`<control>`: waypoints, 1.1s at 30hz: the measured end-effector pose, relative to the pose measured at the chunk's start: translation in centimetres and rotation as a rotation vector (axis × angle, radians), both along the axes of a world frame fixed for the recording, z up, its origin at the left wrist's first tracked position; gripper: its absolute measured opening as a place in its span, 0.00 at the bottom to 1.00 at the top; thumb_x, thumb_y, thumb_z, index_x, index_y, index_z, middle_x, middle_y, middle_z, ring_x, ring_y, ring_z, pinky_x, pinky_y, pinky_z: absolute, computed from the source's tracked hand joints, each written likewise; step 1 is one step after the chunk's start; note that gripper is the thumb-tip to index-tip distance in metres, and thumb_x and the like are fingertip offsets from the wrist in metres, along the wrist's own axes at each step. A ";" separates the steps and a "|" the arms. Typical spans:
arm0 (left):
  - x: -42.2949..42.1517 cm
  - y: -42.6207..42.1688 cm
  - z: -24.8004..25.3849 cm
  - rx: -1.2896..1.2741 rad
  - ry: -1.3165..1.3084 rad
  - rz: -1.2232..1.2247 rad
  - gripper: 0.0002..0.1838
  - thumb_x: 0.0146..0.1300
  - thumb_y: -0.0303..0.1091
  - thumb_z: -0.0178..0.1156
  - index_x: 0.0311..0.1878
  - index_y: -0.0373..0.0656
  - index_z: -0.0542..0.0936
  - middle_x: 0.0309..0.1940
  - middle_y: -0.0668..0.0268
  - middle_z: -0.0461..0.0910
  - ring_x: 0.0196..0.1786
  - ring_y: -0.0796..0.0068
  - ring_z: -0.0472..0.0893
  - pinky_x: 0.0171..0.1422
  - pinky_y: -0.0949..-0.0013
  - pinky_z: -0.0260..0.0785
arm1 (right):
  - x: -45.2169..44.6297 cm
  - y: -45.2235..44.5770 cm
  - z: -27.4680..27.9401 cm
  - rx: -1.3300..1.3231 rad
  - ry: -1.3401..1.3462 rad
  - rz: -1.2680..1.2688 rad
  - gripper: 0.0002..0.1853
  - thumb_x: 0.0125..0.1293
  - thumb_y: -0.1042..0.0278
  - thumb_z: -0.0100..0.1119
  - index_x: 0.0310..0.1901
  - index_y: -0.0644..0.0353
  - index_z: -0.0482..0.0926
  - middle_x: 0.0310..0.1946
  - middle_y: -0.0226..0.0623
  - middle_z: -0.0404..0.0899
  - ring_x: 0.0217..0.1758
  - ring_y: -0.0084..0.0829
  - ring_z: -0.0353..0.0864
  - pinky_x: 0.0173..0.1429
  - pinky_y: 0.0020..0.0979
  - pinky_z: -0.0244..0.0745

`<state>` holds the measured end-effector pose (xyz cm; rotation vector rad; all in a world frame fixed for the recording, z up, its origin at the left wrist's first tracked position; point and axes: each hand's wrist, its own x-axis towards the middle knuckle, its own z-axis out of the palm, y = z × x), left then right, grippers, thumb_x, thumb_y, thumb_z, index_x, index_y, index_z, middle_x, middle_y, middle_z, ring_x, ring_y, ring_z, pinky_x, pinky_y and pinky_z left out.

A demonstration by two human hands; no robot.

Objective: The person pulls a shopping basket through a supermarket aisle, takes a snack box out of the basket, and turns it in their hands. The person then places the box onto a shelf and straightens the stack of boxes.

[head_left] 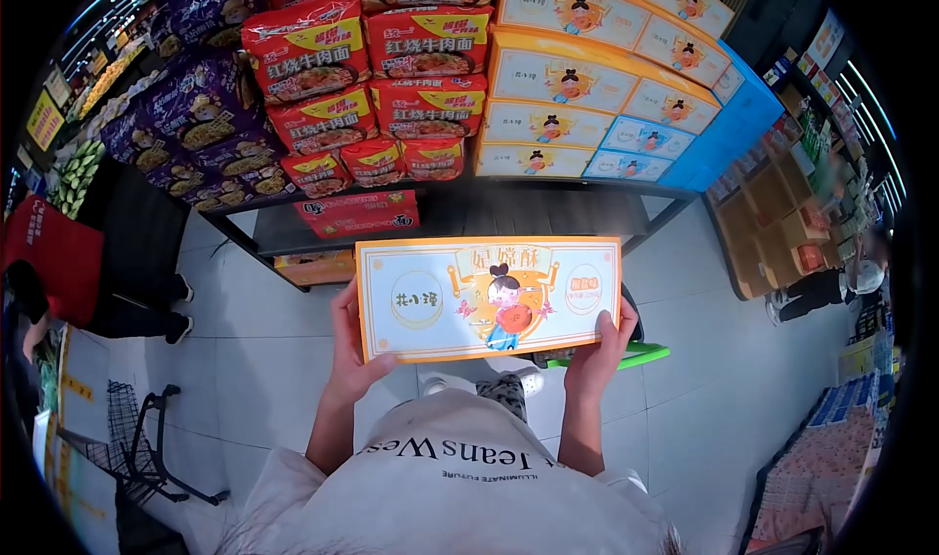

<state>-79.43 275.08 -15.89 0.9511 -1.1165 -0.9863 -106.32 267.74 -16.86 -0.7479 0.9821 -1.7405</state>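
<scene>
A long white and orange box (450,310) with a cartoon figure on its front is held level in front of my chest. My left hand (352,340) grips its left end, the thumb at the lower edge and the fingers behind the side. At the right end my right hand (602,350) is closed on the box, its thumb on the front face near the lower corner. Beyond the box, similar orange-edged boxes (558,76) are stacked on the display shelf (518,203), beside red noodle packs (425,42).
Purple packs (201,100) fill the shelf's left part. A red carton (362,215) lies on the lower level. Blue boxes (729,115) stand at its right end. A black cart frame (147,443) is at lower left. People (59,262) stand left and right.
</scene>
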 end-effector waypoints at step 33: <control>5.9 4.5 -3.0 -0.071 -0.030 0.051 0.56 0.41 0.42 0.74 0.66 0.42 0.45 0.61 0.57 0.54 0.65 0.63 0.61 0.65 0.59 0.61 | 4.1 3.7 -1.6 -0.055 0.196 0.157 0.14 0.66 0.65 0.40 0.50 0.62 0.64 0.48 0.36 0.62 0.55 0.25 0.62 0.62 0.29 0.55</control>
